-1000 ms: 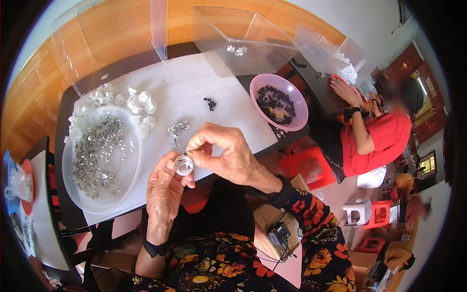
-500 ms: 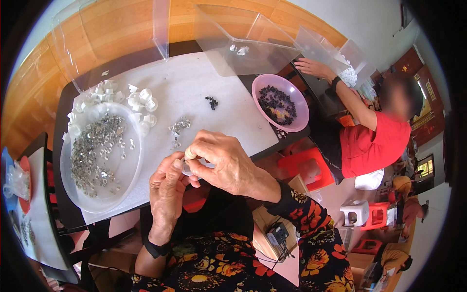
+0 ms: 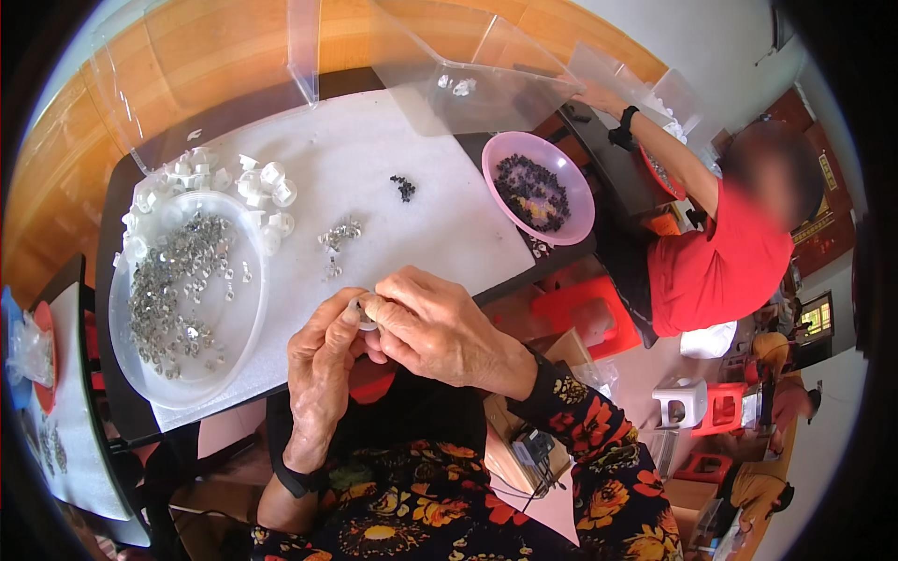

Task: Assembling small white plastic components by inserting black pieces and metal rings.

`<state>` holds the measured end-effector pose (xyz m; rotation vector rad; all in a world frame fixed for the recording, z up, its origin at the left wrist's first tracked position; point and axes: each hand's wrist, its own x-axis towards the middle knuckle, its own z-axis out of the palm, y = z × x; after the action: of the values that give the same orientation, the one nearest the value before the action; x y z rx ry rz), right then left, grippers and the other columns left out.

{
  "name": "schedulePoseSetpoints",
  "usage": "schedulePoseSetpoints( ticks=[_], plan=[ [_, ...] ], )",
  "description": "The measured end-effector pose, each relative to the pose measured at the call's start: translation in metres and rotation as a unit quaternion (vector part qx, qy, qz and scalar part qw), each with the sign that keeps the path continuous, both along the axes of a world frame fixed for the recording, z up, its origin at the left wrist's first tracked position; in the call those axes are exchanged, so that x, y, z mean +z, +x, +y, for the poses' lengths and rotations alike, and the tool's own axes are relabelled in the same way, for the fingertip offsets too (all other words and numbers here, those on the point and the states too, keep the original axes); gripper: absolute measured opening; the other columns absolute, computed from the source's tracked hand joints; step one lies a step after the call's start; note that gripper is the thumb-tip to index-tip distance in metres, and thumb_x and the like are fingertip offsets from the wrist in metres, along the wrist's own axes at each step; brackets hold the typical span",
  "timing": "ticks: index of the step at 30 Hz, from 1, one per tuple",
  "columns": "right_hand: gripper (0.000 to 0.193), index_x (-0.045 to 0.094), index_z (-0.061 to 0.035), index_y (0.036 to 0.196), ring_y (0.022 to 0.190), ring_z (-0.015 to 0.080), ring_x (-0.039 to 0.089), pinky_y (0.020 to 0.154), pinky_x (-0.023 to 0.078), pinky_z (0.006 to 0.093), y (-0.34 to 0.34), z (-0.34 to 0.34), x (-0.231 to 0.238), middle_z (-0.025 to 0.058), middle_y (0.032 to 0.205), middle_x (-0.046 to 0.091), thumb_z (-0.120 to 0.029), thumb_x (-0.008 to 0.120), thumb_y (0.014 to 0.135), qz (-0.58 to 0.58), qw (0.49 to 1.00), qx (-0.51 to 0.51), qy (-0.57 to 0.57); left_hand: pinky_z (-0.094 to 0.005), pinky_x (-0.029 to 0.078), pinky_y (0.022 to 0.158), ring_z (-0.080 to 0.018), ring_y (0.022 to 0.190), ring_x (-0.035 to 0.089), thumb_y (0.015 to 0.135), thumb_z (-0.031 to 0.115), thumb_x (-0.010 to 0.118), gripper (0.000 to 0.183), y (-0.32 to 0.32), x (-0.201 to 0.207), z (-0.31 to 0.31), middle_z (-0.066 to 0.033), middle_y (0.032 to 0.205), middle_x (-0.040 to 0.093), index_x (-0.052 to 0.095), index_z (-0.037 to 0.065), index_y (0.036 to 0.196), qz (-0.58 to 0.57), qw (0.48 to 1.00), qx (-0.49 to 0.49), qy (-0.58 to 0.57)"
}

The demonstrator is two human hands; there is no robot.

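Your two hands meet just below the near edge of the white table (image 3: 412, 234), over your lap. The left hand (image 3: 323, 369) cradles a small clear ring-shaped part (image 3: 363, 313) from beneath, fingers curled up around it, while the right hand (image 3: 435, 327) closes over it from above, thumb and forefinger pressed together on its rim; most of the part is hidden behind the fingers, so what is being fitted into it cannot be told. Keep the part pinched by its edge only, and hold both wrists close to the table edge so that anything dropped lands on the table and not on the floor. Left of the hands on the table stands the large clear bowl (image 3: 234, 327) of small silvery pieces; a little heap of the same silvery pieces (image 3: 339, 236) lies just beyond your hands, within easy reach. Finished-looking white caps (image 3: 267, 182) cluster at the bowl's far rim, and a few dark bits (image 3: 404, 187) lie farther out on the table. The pink bowl (image 3: 580, 201) of dark pieces sits at the table's right corner, beside a co-worker in a red shirt (image 3: 716, 266) who reaches away from it; leave that side to them.
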<state>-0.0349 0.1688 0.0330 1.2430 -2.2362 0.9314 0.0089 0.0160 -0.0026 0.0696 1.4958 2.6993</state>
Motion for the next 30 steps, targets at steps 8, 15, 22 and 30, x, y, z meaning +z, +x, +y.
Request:
schedulePoseSetpoints(
  ticks=[8, 15, 22, 30],
  plan=[
    [0.017, 0.063, -0.0006, 0.095, 0.069, 0.0169, 0.059, 0.058, 0.048, 0.0293, -0.005, 0.009, -0.007, 0.0080, 0.080, 0.057, -0.002, 0.062, 0.078, -0.265, 0.954, 0.049, -0.128, -0.0271, 0.051, 0.065, -0.0133, 0.074, 0.058, 0.097, 0.023, 0.050, 0.036, -0.001, -0.003, -0.002, -0.0082, 0.090, 0.061, 0.054, -0.006, 0.118, -0.001, 1.000, -0.022, 0.005],
    [0.009, 0.062, 0.0028, 0.089, 0.068, 0.0078, 0.056, 0.059, 0.046, 0.0231, -0.007, 0.009, -0.006, 0.0042, 0.082, 0.060, -0.006, 0.062, 0.087, -0.371, 0.916, 0.015, -0.151, -0.0302, 0.053, 0.067, -0.0164, 0.078, 0.060, 0.097, 0.019, 0.050, 0.042, -0.002, -0.001, 0.001, -0.0094, 0.090, 0.059, 0.040, -0.003, 0.131, 0.026, 0.999, -0.022, -0.002],
    [0.006, 0.065, -0.0010, 0.087, 0.058, 0.0050, 0.052, 0.051, 0.043, 0.0197, -0.071, 0.011, 0.047, 0.0009, 0.068, 0.058, -0.006, 0.062, 0.086, -0.288, 0.914, -0.129, -0.256, -0.0322, 0.053, 0.070, -0.0202, 0.082, 0.061, 0.097, 0.022, 0.047, 0.038, -0.004, -0.003, -0.004, -0.0185, 0.106, 0.057, 0.043, 0.000, 0.128, 0.010, 0.998, -0.002, 0.058],
    [0.019, 0.064, -0.0004, 0.086, 0.054, 0.0043, 0.048, 0.046, 0.038, 0.0197, -0.192, 0.036, 0.109, 0.0006, 0.065, 0.057, -0.019, 0.066, 0.085, -0.229, 0.874, -0.359, -0.235, -0.0324, 0.053, 0.072, -0.0212, 0.084, 0.062, 0.098, 0.023, 0.046, 0.032, -0.004, -0.006, -0.003, -0.0187, 0.107, 0.057, 0.048, 0.001, 0.122, 0.015, 0.994, -0.056, 0.095]
  ],
)
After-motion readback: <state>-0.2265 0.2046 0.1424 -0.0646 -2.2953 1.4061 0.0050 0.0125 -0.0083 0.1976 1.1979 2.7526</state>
